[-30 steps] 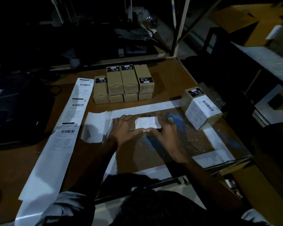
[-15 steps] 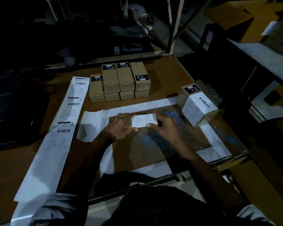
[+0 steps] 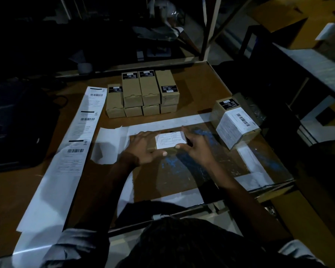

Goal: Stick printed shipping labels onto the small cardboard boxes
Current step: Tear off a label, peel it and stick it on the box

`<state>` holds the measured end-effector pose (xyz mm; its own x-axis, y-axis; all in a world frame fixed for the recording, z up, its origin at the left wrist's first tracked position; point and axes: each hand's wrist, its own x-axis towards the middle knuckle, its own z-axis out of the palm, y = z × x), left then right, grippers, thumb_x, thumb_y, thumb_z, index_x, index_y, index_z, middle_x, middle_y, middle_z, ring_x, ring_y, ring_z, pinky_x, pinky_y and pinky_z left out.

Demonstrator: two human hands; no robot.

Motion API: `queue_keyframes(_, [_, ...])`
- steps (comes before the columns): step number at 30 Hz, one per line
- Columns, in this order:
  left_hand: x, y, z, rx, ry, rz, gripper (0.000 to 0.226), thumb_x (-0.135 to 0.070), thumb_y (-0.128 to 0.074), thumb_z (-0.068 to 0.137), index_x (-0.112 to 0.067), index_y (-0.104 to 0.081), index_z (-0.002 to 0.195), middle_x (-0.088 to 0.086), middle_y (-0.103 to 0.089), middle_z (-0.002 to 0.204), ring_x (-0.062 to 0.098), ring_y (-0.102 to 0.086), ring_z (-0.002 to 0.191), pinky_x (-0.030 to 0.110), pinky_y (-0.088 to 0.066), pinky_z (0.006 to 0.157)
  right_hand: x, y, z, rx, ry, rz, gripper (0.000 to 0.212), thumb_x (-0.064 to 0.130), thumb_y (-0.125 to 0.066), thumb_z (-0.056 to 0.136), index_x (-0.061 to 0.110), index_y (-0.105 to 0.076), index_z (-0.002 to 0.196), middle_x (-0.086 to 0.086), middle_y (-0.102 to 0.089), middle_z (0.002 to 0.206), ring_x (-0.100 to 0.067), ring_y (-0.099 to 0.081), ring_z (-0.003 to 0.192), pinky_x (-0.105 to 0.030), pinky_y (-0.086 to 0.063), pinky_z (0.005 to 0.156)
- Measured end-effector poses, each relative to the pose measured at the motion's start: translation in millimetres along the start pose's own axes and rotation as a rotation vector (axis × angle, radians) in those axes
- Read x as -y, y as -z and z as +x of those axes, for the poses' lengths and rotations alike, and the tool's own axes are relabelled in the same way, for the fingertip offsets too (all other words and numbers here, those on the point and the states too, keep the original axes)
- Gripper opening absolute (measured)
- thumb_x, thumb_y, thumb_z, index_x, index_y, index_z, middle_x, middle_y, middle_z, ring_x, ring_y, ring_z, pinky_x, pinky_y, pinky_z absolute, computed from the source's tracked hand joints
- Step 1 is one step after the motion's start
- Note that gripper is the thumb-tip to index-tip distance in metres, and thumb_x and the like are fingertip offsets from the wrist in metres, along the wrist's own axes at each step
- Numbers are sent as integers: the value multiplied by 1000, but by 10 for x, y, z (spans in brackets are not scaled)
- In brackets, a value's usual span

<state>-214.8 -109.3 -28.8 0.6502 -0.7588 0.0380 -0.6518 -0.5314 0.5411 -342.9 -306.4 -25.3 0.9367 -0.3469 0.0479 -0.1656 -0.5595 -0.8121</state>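
In the head view, the step in hand looks like the pressing down of a shipping label [image 3: 170,139] onto a small cardboard box [image 3: 162,149] that lies flat between the two hands. The left hand [image 3: 143,147] lies spread over the box's left part, fingers fairly straight and thumb stretched along the near edge. The right hand [image 3: 196,146] cups the box's right end, fingers curved round the far side and thumb tip touching the label's near corner. Both forearms reach forward and converge on the box. Next, I judge, the label's edges need smoothing, then the box goes aside. Beyond the hands stands a stack of unlabelled boxes [image 3: 143,93]; right of the right hand sits a labelled box [image 3: 235,123]; left of the left hand runs the label strip [image 3: 81,130].
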Motion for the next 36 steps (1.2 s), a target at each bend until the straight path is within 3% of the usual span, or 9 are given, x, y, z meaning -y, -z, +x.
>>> queue_keyframes(6, [-183,-139,0,-179,87,234,104,-98,-20,70,-21,-60,128,5,-68,118,25,-62,105,41,-46,94,-60,61,84,131,-27,-96,77,-13,-59,89,13,-30,156,-11,-48,151,-20,-45,139,-23,-37,112])
queue_keyframes(8, [-143,-156,11,-182,77,225,97,-94,-25,74,-22,-59,129,5,-68,119,25,-62,106,42,-49,93,-37,107,101,199,-65,-90,82,-17,-55,89,16,-24,158,-7,-43,154,-13,-40,138,-9,-35,103])
queue_keyframes(12, [-66,-146,-34,-107,37,124,79,-72,-50,81,-22,-50,141,5,-60,135,24,-54,122,44,-42,104,15,198,85,251,-81,18,89,-22,-50,88,21,-20,159,-6,-40,155,-16,-38,141,-13,-41,101])
queue_keyframes(15, [-34,-77,-78,-34,22,13,79,-59,-56,82,-20,-40,149,7,-48,149,26,-41,137,45,-32,114,68,69,-39,217,-87,-9,91,-14,-51,91,36,-18,159,-3,-13,167,-22,-17,151,-31,-33,116])
queue_keyframes(19, [48,-29,-129,-31,31,-173,80,-43,-74,82,-22,-36,150,6,-44,151,25,-38,140,50,-34,116,261,-127,-270,210,-101,-497,96,11,-55,92,43,6,158,-1,43,157,-34,39,143,-63,9,117])
queue_keyframes(22, [75,-9,-153,-59,-31,-262,73,-51,-71,83,-20,-46,144,3,-54,141,20,-49,131,50,-43,108,493,-310,-362,122,-29,-610,77,48,-42,95,47,3,157,-3,49,153,-38,45,139,-62,22,110])
queue_keyframes(27, [21,-47,-169,-139,49,-298,66,-42,-72,86,-17,-48,143,5,-52,143,18,-47,131,47,-40,112,390,-390,-260,14,-70,-639,56,67,-3,97,58,-1,152,0,46,155,-35,44,140,-66,18,114])
queue_keyframes(31, [-4,-103,-215,-193,129,-342,83,-37,-79,83,-23,-34,151,-3,-37,155,0,-30,132,24,-31,108,375,-294,-173,7,-181,-599,60,69,5,91,61,1,151,-4,45,156,-36,43,139,-71,15,114])
queue_keyframes(36, [94,-143,-177,-179,205,-368,98,-34,-88,71,-32,-28,149,-1,-35,153,19,-37,139,41,-38,114,507,-473,-177,130,11,-652,53,64,-3,99,60,-8,151,5,49,153,-31,46,139,-56,30,106])
